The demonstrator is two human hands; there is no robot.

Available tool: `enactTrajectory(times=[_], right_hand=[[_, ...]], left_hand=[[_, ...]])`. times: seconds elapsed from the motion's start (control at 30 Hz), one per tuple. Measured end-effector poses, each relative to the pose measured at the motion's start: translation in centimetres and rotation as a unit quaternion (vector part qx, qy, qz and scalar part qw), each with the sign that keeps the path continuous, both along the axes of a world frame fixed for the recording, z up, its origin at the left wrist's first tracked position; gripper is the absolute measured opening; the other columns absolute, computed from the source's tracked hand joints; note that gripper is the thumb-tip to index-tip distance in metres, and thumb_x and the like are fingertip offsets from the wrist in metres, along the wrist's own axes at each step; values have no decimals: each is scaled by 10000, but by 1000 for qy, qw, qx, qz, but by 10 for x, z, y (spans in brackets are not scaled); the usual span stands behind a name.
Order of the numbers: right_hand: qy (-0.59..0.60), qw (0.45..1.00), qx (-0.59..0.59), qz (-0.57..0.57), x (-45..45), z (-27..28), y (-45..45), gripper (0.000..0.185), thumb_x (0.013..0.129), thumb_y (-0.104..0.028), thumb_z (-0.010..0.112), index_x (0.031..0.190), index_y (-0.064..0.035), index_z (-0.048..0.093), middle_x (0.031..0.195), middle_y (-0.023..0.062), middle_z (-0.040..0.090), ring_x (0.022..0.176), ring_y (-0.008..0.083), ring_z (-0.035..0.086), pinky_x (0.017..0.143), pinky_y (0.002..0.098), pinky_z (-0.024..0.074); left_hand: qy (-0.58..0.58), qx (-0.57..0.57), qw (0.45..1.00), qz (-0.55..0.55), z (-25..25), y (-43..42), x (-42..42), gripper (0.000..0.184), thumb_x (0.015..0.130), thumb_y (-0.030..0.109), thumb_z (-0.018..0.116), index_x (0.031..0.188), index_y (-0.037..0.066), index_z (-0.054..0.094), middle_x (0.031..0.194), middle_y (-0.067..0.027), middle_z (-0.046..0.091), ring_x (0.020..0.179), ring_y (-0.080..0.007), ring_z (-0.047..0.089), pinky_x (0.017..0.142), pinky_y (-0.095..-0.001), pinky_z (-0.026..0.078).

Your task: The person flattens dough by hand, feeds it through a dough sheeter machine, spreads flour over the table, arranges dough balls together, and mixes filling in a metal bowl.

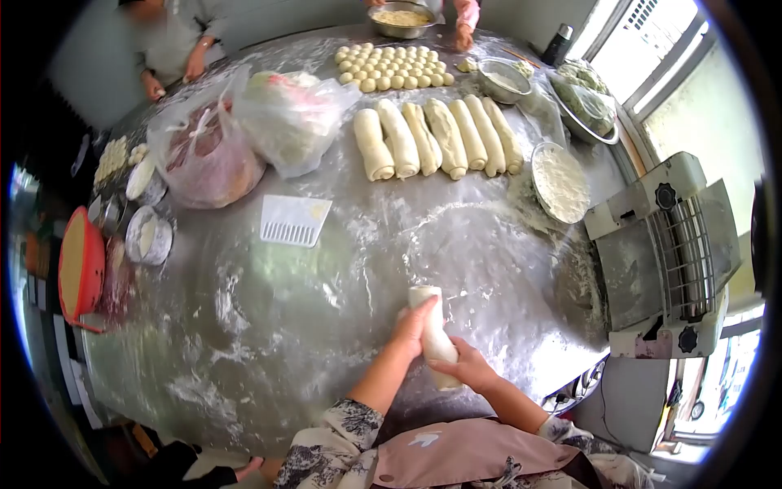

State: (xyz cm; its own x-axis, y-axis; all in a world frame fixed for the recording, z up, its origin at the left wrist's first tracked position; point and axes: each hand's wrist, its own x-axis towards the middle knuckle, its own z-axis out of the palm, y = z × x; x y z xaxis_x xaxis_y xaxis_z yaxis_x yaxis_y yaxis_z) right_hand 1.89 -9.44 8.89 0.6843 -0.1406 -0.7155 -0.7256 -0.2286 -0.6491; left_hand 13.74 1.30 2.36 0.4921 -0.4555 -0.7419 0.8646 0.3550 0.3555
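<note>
A thick white dough roll (pixel 433 330) lies lengthwise near the front of the floured metal table (pixel 309 301). My left hand (pixel 414 328) is wrapped round its upper left side. Lower down, on the right side, my right hand (pixel 466 364) grips the same roll, with the fingers curled over it. Beyond my hands several similar dough rolls (pixel 444 134) lie side by side. Farther back are rows of small round dough balls (pixel 391 67). A white slotted scraper (pixel 295 220) rests flat to the left of the rolls.
Filled plastic bags (pixel 204 155) stand at the left, near a red basin (pixel 80 265). A flour bowl (pixel 560 183) and a metal roller machine (pixel 672 253) are at the right. Two people are across the table, one by a metal bowl (pixel 401 31).
</note>
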Motion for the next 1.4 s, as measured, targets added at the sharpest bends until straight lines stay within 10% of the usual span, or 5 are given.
enactTrajectory(times=[0.2, 0.4, 0.63, 0.87, 1.4], right_hand=[[-134, 978, 160, 6, 68, -18, 11, 651, 829, -331, 763, 1348, -51, 487, 1195, 163, 640, 1078, 249, 638, 927, 351, 504], [-200, 973, -105, 42, 141, -5, -55, 496, 900, -348, 669, 1265, -33, 554, 1157, 216, 634, 1054, 344, 634, 902, 401, 507], [-430, 808, -394, 84, 262, 0, -176, 444, 1003, -347, 477, 1301, -18, 485, 1350, 225, 492, 1215, 403, 504, 1008, 462, 431], [-327, 821, -455, 114, 377, -12, -281, 689, 1011, -504, 285, 1475, 4, 324, 1543, 210, 299, 1460, 349, 210, 1193, 432, 172], [-111, 841, -529, 20, 447, -51, -354, 676, 997, -549, 218, 1552, -163, 204, 1630, 55, 130, 1502, 260, 105, 1203, 473, 61]], left_hand=[[-189, 183, 961, 83, -2, 41, 72, 430, 816, 232, 769, 1137, 23, 575, 933, -87, 635, 707, -205, 640, 611, -338, 533], [-361, 386, 848, 25, 0, 60, 89, 494, 854, 246, 699, 1216, -43, 530, 1106, -162, 641, 988, -276, 632, 869, -382, 491], [-432, 400, 807, 32, -13, 63, 77, 548, 829, 232, 703, 1261, -47, 512, 1126, -184, 635, 1007, -308, 625, 884, -396, 482], [-441, 434, 785, 30, -21, 65, 75, 583, 805, 151, 690, 1304, -65, 481, 1151, -176, 621, 1021, -283, 616, 909, -381, 479], [-447, 462, 765, 32, -5, 58, 72, 567, 778, 133, 689, 1283, -56, 511, 1093, -154, 651, 966, -257, 631, 878, -374, 493]])
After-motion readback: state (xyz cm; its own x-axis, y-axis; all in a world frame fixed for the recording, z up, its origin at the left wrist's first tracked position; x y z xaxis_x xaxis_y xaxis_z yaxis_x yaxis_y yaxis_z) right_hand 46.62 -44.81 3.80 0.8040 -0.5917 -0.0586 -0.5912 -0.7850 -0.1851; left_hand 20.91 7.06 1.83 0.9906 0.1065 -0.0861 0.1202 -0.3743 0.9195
